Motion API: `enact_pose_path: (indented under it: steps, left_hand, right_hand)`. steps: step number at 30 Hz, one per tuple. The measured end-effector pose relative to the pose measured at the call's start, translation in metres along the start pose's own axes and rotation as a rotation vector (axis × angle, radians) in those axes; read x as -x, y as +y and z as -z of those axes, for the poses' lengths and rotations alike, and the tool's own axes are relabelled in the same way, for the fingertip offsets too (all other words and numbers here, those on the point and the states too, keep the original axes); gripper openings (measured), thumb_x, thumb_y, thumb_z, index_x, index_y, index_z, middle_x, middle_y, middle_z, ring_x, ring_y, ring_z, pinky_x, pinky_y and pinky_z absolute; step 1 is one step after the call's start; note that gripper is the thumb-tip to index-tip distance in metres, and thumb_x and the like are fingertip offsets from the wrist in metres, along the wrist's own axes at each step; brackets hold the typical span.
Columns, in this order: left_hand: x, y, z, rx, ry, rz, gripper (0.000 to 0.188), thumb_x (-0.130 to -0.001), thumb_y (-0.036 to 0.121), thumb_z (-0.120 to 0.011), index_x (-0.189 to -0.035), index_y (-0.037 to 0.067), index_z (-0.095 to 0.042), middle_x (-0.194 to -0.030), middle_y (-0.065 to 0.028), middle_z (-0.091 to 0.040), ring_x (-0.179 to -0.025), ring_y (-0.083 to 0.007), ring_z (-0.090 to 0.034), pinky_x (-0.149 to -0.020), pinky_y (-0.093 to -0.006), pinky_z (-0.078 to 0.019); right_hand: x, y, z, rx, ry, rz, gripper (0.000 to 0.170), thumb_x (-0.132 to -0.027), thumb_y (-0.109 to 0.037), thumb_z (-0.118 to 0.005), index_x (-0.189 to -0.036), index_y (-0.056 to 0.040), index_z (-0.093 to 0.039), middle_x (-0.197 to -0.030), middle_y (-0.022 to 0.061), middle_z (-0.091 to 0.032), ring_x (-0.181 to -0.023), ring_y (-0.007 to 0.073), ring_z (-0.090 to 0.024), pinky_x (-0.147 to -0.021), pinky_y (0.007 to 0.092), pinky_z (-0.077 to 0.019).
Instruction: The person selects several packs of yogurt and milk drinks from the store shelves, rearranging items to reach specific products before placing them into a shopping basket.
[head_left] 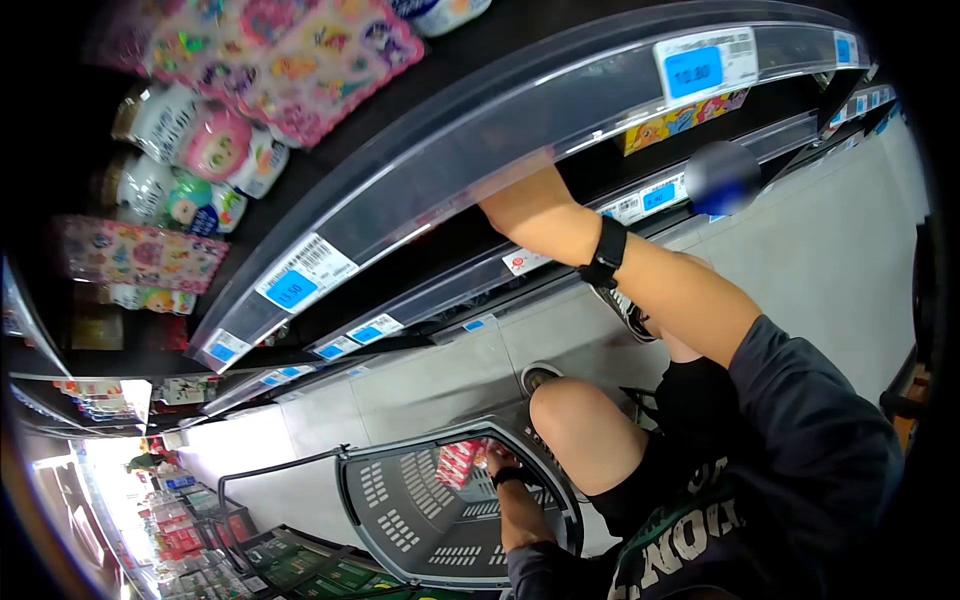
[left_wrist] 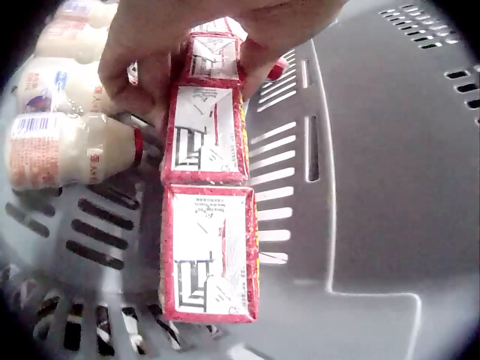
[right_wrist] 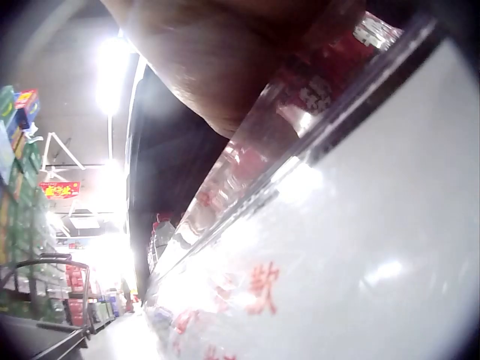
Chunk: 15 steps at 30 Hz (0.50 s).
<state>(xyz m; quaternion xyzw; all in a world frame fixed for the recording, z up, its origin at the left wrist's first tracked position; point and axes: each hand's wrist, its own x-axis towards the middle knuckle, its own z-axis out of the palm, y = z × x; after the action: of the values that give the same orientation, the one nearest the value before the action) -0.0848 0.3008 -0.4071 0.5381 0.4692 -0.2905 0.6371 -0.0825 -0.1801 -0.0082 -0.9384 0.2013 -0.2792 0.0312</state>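
My left hand [head_left: 497, 462] is down inside a grey shopping basket [head_left: 395, 515]. Its thumb and fingers [left_wrist: 142, 56] grip a row of small red-and-white cartons [left_wrist: 210, 251] from both sides. Beside the cartons lie several cream-coloured drink bottles [left_wrist: 75, 150] in clear wrap, one showing a red cap. My right hand [head_left: 525, 200] reaches into a lower shelf, its fingers hidden behind the clear shelf-edge strip [head_left: 440, 190]. In the right wrist view the hand is close over red packaging [right_wrist: 319, 86] behind that strip; I cannot tell whether it holds it.
Above, a shelf carries pink cartoon-patterned packs [head_left: 290, 60] and small bottles [head_left: 150, 185]. A yellow cartoon box [head_left: 685, 120] sits deeper right. Price tags [head_left: 295, 285] line the shelf edges. Grey tiled floor [head_left: 800, 225] runs alongside, with stacked goods [head_left: 175, 525] across the aisle.
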Motion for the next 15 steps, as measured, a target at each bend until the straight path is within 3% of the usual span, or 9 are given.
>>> enact_pose_path:
  steps: [3,4,5,7,9,11,12,13,15]
  left_hand:
    - [0.034,0.011,0.003,-0.003,-0.123,-0.050,0.017,-0.069,0.028,-0.064,-0.075,0.015,-0.055,-0.071,-0.0057,-0.050,-0.060,-0.0233,-0.048,-0.052,-0.0375,-0.0367]
    - [0.054,0.013,0.007,-0.155,0.044,-0.153,0.026,-0.075,0.029,-0.060,-0.093,0.011,-0.056,-0.081,-0.0098,-0.061,-0.076,-0.0303,-0.057,-0.067,-0.0423,-0.0496]
    - [0.053,0.020,0.017,-0.137,0.037,-0.053,0.023,-0.073,0.030,-0.062,-0.087,0.013,-0.056,-0.074,-0.0078,-0.057,-0.069,-0.0268,-0.055,-0.060,-0.0411,-0.0463]
    - [0.057,0.031,0.041,-0.247,-0.024,-0.095,0.023,-0.070,0.030,-0.063,-0.085,0.014,-0.056,-0.066,-0.0066,-0.054,-0.063,-0.0244,-0.053,-0.055,-0.0395,-0.0419]
    - [0.091,0.040,0.042,-0.351,0.155,-0.277,0.026,-0.071,0.030,-0.065,-0.081,0.009,-0.054,-0.055,-0.0046,-0.047,-0.043,-0.0214,-0.044,-0.041,-0.0334,-0.0338]
    - [0.113,0.050,0.045,-0.356,0.187,-0.566,0.019,-0.073,0.020,-0.064,-0.080,0.006,-0.053,-0.055,-0.0026,-0.046,-0.039,-0.0164,-0.040,-0.037,-0.0282,-0.0294]
    - [0.143,0.058,0.038,-0.397,0.141,-0.642,0.013,-0.075,0.007,-0.063,-0.081,0.005,-0.052,-0.055,-0.0013,-0.046,-0.040,-0.0122,-0.040,-0.037,-0.0255,-0.0294]
    - [0.148,0.068,0.047,-0.429,0.087,-0.702,0.021,-0.073,0.003,-0.068,-0.087,0.007,-0.052,-0.063,0.0007,-0.050,-0.049,-0.0094,-0.046,-0.042,-0.0229,-0.0337]
    - [0.196,0.079,0.034,-0.402,0.108,-0.883,0.024,-0.074,0.005,-0.070,-0.085,0.007,-0.049,-0.068,0.0009,-0.051,-0.056,-0.0093,-0.049,-0.048,-0.0223,-0.0380]
  right_hand:
    - [0.004,0.002,-0.001,-0.041,0.188,0.039,0.034,-0.079,-0.013,-0.051,-0.112,-0.0116,-0.060,-0.117,0.0107,-0.057,-0.111,0.0263,-0.050,-0.099,0.0469,-0.0301]
    - [0.005,0.004,-0.006,-0.098,0.155,0.060,0.035,-0.078,-0.012,-0.052,-0.112,-0.0100,-0.060,-0.120,0.0105,-0.055,-0.115,0.0267,-0.048,-0.101,0.0462,-0.0284]
    - [0.007,0.005,-0.006,-0.104,0.163,0.050,0.035,-0.078,-0.012,-0.052,-0.112,-0.0100,-0.060,-0.120,0.0105,-0.055,-0.115,0.0267,-0.048,-0.101,0.0462,-0.0284]
    - [0.009,0.006,-0.006,-0.205,0.156,0.087,0.036,-0.076,-0.012,-0.054,-0.112,-0.0083,-0.060,-0.122,0.0114,-0.053,-0.117,0.0271,-0.046,-0.103,0.0475,-0.0263]
    - [0.011,0.004,-0.004,-0.262,0.184,0.071,0.036,-0.075,-0.013,-0.056,-0.110,-0.0074,-0.060,-0.123,0.0118,-0.052,-0.119,0.0267,-0.045,-0.104,0.0475,-0.0259]
    - [0.017,-0.004,0.001,-0.318,0.211,0.053,0.036,-0.074,-0.014,-0.057,-0.109,-0.0064,-0.060,-0.125,0.0123,-0.051,-0.120,0.0262,-0.044,-0.104,0.0475,-0.0254]
    - [0.023,-0.013,0.004,-0.345,0.259,0.089,0.034,-0.073,-0.016,-0.058,-0.106,-0.0061,-0.061,-0.125,0.0123,-0.051,-0.119,0.0249,-0.044,-0.102,0.0462,-0.0278]
    - [0.029,-0.023,0.008,-0.369,0.305,0.124,0.032,-0.073,-0.017,-0.059,-0.103,-0.0057,-0.061,-0.125,0.0123,-0.050,-0.118,0.0237,-0.045,-0.100,0.0449,-0.0303]
    - [0.040,-0.046,0.022,-0.493,0.461,0.427,0.024,-0.073,-0.021,-0.060,-0.092,-0.0057,-0.062,-0.111,0.0090,-0.057,-0.107,0.0204,-0.050,-0.092,0.0406,-0.0369]
